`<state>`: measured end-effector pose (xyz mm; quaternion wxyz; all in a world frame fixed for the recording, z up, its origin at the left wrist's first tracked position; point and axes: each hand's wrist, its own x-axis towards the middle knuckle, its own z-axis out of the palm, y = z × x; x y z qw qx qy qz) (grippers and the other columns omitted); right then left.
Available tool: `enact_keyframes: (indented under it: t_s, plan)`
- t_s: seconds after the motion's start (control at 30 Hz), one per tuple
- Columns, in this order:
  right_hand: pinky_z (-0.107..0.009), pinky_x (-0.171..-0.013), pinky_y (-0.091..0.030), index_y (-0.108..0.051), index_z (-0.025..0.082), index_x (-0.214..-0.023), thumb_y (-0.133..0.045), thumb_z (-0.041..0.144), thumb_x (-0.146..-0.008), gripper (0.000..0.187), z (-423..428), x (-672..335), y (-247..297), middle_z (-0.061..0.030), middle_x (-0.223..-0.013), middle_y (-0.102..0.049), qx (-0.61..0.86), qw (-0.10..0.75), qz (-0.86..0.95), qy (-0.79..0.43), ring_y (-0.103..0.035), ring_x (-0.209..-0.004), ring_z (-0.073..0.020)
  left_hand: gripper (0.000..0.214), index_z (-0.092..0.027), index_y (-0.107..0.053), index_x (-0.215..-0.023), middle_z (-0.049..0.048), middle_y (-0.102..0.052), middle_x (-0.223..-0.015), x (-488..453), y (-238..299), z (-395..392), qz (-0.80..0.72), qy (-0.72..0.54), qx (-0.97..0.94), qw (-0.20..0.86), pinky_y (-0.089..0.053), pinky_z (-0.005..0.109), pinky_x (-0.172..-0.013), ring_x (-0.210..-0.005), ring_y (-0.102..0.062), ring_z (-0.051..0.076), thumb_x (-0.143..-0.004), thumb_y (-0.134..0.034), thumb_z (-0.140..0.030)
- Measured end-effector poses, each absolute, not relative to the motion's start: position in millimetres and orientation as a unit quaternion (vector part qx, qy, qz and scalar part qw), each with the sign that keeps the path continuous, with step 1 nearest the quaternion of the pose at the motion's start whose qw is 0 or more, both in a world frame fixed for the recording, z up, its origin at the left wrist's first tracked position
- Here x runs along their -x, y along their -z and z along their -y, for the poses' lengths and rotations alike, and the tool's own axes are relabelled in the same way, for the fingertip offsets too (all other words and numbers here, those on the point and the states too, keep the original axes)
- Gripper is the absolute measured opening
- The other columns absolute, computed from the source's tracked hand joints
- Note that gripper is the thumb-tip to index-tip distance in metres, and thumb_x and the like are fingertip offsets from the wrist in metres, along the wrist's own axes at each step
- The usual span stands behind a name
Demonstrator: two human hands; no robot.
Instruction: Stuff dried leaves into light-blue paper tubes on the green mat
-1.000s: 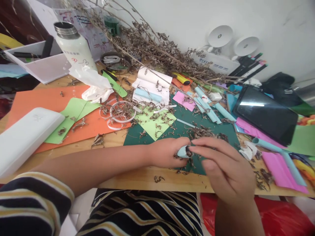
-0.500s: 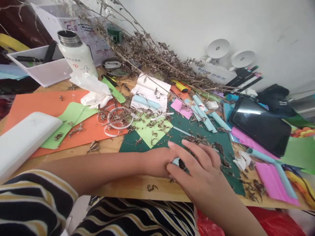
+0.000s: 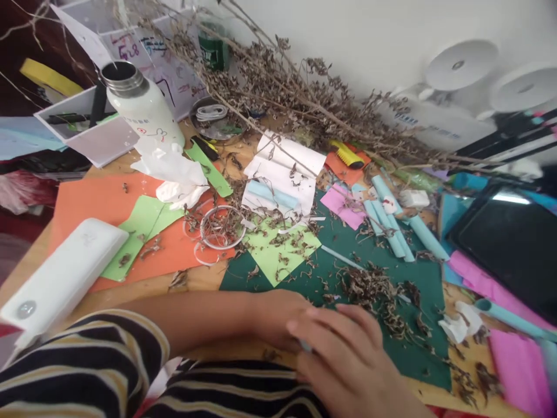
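Observation:
Low at the table's front edge, my left hand is closed around a light-blue paper tube. Only a sliver of the tube shows, and the left fingers are largely hidden. My right hand lies over the left one, its thumb and curled fingers closed about the tube's end. Just beyond the hands is a heap of dry crumbled leaves on a dark green sheet. A light-green paper square strewn with leaf bits lies at the heap's left.
Several rolled blue paper tubes and a black tablet lie right. Dry branches stretch along the wall. At left stand an uncapped white bottle, crumpled tissue and a white power bank; a tape ring lies nearby.
Both hands sit lower in the view, and the leaf heap is more exposed. The right fingers now cover more of the tube, whose leaf-filled end showed before. The view has shifted.

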<state>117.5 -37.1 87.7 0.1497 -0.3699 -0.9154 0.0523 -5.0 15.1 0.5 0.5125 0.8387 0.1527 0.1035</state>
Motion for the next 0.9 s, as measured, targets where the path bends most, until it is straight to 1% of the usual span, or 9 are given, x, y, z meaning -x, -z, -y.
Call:
enact_keyframes:
  t_s: [0.1, 0.23, 0.3, 0.37, 0.5, 0.6, 0.7, 0.77, 0.9]
  plan:
    - [-0.036, -0.078, -0.035, -0.057, 0.023, -0.069, -0.045, 0.015, -0.076, 0.017, 45, -121, -84, 0.0027, -0.088, -0.064, 0.489, 0.217, 0.838, -0.106, -0.050, -0.091, -0.0176, 0.016, -0.023, -0.052, -0.078, 0.0021, -0.063, -0.080, 5, 4, -11, -0.047, -0.077, -0.863, 0.496, -0.043, 0.025, -0.067, -0.075, -0.058, 0.018, -0.069, -0.055, -0.036]
    - [-0.040, -0.077, -0.035, -0.055, 0.021, -0.081, -0.050, 0.014, -0.073, 0.012, 56, -129, -79, -0.0024, -0.093, -0.060, 0.485, 0.197, 0.844, -0.118, -0.047, -0.093, -0.0218, 0.018, -0.019, -0.049, -0.086, 0.0063, -0.060, -0.083, 6, 8, -8, -0.023, -0.083, -0.871, 0.483, -0.042, 0.026, -0.068, -0.075, -0.056, 0.017, -0.075, -0.048, -0.033]
    - [-0.042, -0.077, -0.034, -0.055, 0.022, -0.083, -0.050, 0.017, -0.073, 0.012, 59, -133, -77, -0.0031, -0.099, -0.058, 0.456, 0.169, 0.871, -0.073, -0.045, -0.096, -0.0244, 0.018, -0.019, -0.047, -0.087, 0.0056, -0.059, -0.085, 7, 7, -8, -0.024, -0.076, -0.861, 0.502, -0.042, 0.025, -0.069, -0.078, -0.055, 0.016, -0.074, -0.050, -0.031]
    - [-0.045, -0.078, -0.032, -0.055, 0.024, -0.079, -0.048, 0.023, -0.075, 0.008, 60, -135, -77, -0.0019, -0.109, -0.055, 0.431, 0.125, 0.894, -0.009, -0.043, -0.101, -0.0273, 0.018, -0.018, -0.046, -0.088, 0.0048, -0.057, -0.088, 7, 6, -8, -0.053, -0.086, -0.850, 0.517, -0.042, 0.025, -0.071, -0.081, -0.054, 0.016, -0.073, -0.051, -0.026]
    - [-0.054, -0.077, -0.030, -0.061, 0.022, -0.072, -0.037, 0.038, -0.080, 0.030, 63, -129, -82, -0.0010, -0.126, -0.043, 0.480, 0.053, 0.873, 0.068, -0.037, -0.110, -0.0353, 0.023, -0.017, -0.042, -0.086, 0.0043, -0.053, -0.084, 5, 11, -3, -0.110, -0.188, -0.829, 0.515, -0.042, 0.028, -0.069, -0.078, -0.052, 0.016, -0.069, -0.056, -0.026]
    - [-0.057, -0.081, -0.028, -0.066, 0.024, -0.074, -0.042, 0.048, -0.075, 0.033, 64, -118, -91, 0.0018, -0.129, -0.040, 0.544, -0.014, 0.838, 0.023, -0.032, -0.115, -0.0367, 0.027, -0.016, -0.039, -0.085, 0.0043, -0.051, -0.085, 2, 16, 0, -0.119, -0.248, -0.822, 0.498, -0.041, 0.028, -0.068, -0.079, -0.050, 0.016, -0.068, -0.057, -0.026]
    - [-0.060, -0.085, -0.025, -0.067, 0.028, -0.075, -0.044, 0.047, -0.073, 0.030, 62, -107, -101, 0.0049, -0.134, -0.031, 0.593, -0.101, 0.797, -0.048, -0.026, -0.118, -0.0375, 0.029, -0.014, -0.039, -0.087, 0.0049, -0.050, -0.088, 1, 18, -2, -0.120, -0.268, -0.821, 0.489, -0.041, 0.027, -0.070, -0.081, -0.049, 0.015, -0.067, -0.057, -0.026]
    - [-0.061, -0.087, -0.023, -0.067, 0.028, -0.076, -0.044, 0.045, -0.073, 0.028, 61, -101, -108, 0.0056, -0.137, -0.024, 0.613, -0.135, 0.774, -0.079, -0.023, -0.120, -0.0376, 0.032, -0.014, -0.039, -0.088, 0.0045, -0.050, -0.088, 1, 18, -3, -0.113, -0.278, -0.812, 0.501, -0.040, 0.025, -0.069, -0.080, -0.049, 0.014, -0.066, -0.058, -0.028]
    - [-0.057, -0.093, -0.019, -0.065, 0.027, -0.079, -0.042, 0.044, -0.073, 0.030, 63, -95, -116, 0.0044, -0.139, -0.017, 0.633, -0.180, 0.747, -0.095, -0.017, -0.124, -0.0330, 0.035, -0.014, -0.039, -0.086, -0.0035, -0.046, -0.065, 2, 19, -3, -0.098, -0.253, -0.764, 0.585, -0.037, 0.020, -0.052, -0.056, -0.044, 0.007, -0.067, -0.054, -0.038]
